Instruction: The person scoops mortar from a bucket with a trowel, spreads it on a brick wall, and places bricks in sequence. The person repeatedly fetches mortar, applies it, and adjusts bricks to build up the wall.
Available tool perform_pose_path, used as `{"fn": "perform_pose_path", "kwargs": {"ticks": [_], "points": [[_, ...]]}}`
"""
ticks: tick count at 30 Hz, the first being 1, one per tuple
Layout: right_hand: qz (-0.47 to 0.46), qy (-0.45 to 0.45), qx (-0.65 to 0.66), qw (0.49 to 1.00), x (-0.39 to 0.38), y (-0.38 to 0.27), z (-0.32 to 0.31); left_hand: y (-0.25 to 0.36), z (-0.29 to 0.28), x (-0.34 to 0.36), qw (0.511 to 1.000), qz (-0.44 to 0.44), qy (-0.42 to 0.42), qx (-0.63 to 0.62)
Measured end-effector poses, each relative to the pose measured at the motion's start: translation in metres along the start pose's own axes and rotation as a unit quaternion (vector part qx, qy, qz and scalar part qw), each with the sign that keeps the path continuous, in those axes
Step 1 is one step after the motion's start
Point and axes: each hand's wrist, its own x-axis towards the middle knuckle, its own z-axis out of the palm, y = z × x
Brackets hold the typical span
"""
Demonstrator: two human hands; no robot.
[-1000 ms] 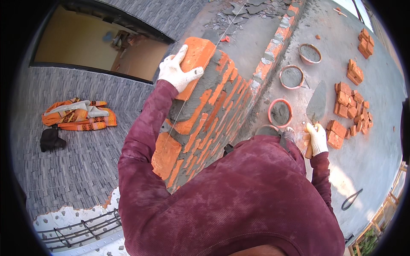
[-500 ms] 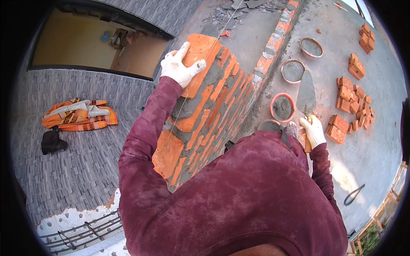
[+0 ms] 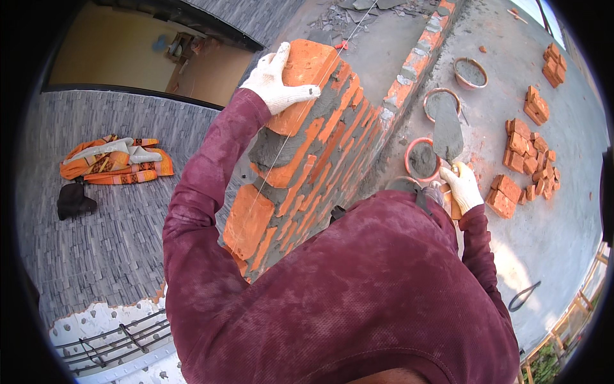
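At the left of the frame, a black cloth item is lying just below a bundle of orange patterned cloth on grey-patterned tiling. At upper centre-left, the gloved left hand is clasping an orange brick, thumb spread well away from the fingers. The brick is resting on mortar at the top of the brick wall; a thin line is running diagonally across it in view. Right of centre, three mortar bowls are standing in a row, the nearest bowl showing an orange rim. The trowel is overlapping two of them in view; contact cannot be determined. Below it, the gloved right hand is closing its fingers around the trowel handle. Farther right, stacked bricks are sitting on the grey floor.
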Motion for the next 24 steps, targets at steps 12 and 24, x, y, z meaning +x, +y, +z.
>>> {"fn": "perform_pose_path", "kwargs": {"ticks": [12,24], "points": [[0.021,0.016,0.027,0.999,-0.011,0.023,-0.009,-0.011,-0.042,-0.014,0.971,0.097,0.217,-0.024],[0.038,-0.203,-0.652,0.729,0.183,0.152,-0.181,0.120,0.015,-0.262,0.690,-0.143,0.185,-0.685]]}}
